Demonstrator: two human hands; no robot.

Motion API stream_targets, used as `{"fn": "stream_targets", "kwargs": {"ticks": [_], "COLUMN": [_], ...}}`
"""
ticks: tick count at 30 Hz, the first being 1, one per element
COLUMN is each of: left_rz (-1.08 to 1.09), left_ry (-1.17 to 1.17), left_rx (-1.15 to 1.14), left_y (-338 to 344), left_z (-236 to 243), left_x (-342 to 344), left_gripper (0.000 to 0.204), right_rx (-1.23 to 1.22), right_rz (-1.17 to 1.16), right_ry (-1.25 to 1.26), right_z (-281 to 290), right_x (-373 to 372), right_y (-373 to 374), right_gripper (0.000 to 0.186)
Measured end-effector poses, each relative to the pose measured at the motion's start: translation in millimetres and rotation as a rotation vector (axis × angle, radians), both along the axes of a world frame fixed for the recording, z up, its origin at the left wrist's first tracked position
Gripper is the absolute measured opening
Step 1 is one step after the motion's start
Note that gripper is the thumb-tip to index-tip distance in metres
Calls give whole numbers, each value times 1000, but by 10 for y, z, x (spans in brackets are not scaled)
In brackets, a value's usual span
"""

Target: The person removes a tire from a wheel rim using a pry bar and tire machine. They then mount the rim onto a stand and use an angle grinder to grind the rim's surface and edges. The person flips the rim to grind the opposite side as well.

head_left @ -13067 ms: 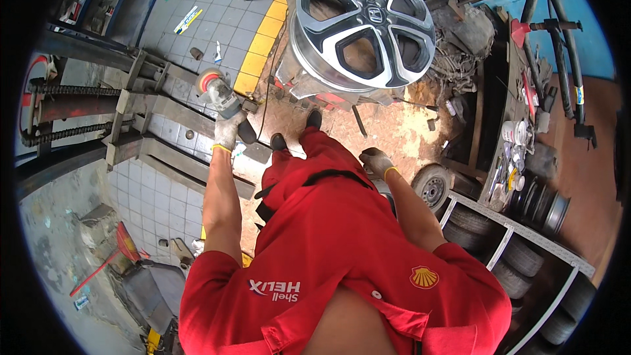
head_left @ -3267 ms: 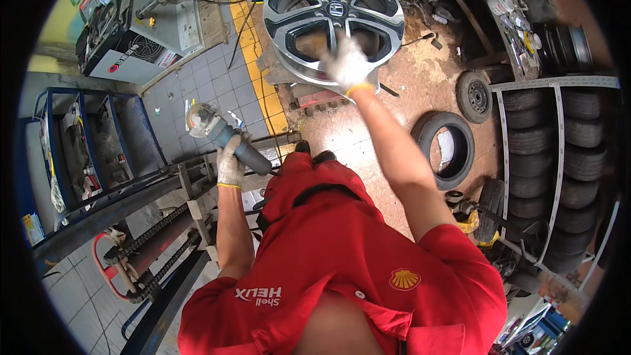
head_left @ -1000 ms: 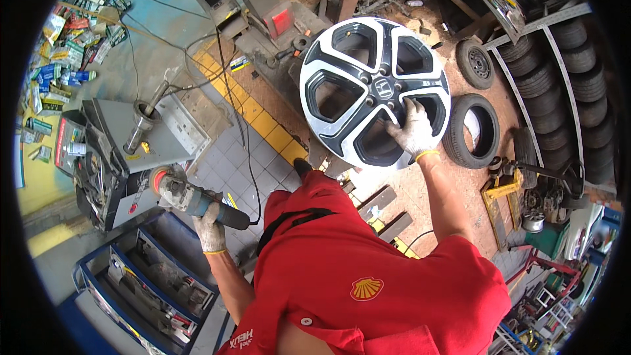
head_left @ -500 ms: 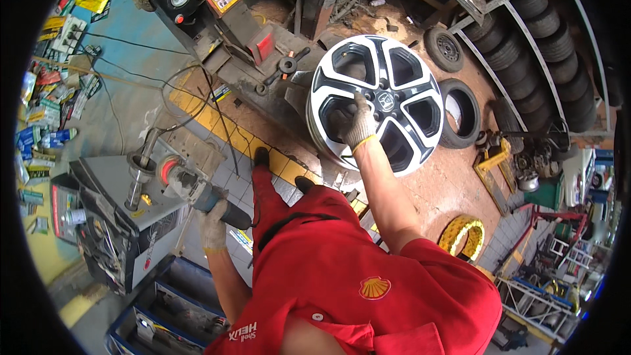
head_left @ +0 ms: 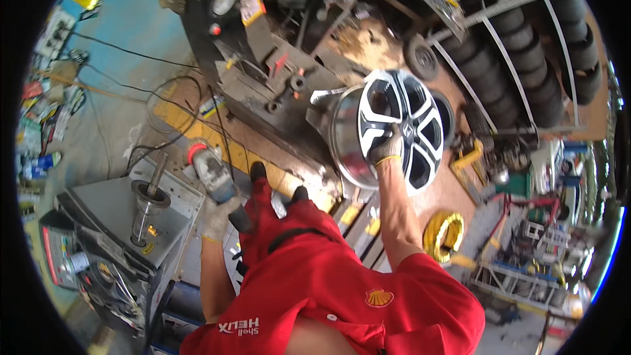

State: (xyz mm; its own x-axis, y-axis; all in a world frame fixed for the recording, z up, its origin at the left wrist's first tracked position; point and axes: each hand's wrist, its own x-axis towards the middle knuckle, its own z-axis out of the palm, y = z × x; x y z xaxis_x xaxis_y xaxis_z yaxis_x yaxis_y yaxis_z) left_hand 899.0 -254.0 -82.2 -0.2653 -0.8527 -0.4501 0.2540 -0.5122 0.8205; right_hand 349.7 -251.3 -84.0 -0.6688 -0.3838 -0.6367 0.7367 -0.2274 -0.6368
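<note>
You've got the black-and-silver five-spoke alloy wheel rim (head_left: 411, 128) up on a tilt, face turned toward your right, silver barrel (head_left: 350, 135) exposed on your left. It's ahead of your feet, near the right end of the painted yellow floor strip (head_left: 273, 176), just beside the right edge of the dark grey metal machine (head_left: 253, 102). Can't see what its lower edge bears on, so can't call it lifted or resting.

Your right hand (head_left: 386, 150), in a pale knit glove, looks clamped on a spoke left of the centre cap. Fingertips partly hidden; that grip is my read.

Your left hand (head_left: 218, 215), same kind of glove, is wrapped round the dark rear body of the grey-and-blue angle grinder (head_left: 215, 174). Its round red-orange disc (head_left: 196, 151) points up and away from you, well apart from the rim. Running or stopped: can't tell.

Progress, as far as it shows: rim is bare, no tyre on it, and the spoke faces look bright. I'd call this handling or repositioning, mid-job, with no disc work at this instant. Not done: rim isn't set flat, grinder isn't put down. Blur hides any marks on the barrel or lip, so I can't say how much surface is finished or left. Neither hand is free.
</note>
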Motion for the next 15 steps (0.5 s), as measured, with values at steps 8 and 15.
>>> {"fn": "stream_targets", "kwargs": {"ticks": [8,15], "left_rz": [-192,-482], "left_ry": [68,-38], "left_rx": [77,121], "left_y": [-604,-1001], "left_z": [-413,-437], "left_x": [262,91], "left_gripper": [57,51], "right_rx": [-62,-135], "right_rz": [46,-70], "right_ry": [95,5], "right_z": [1203,1751], "right_x": [238,918], "right_y": [1285,2579], "right_gripper": [56,52]}}
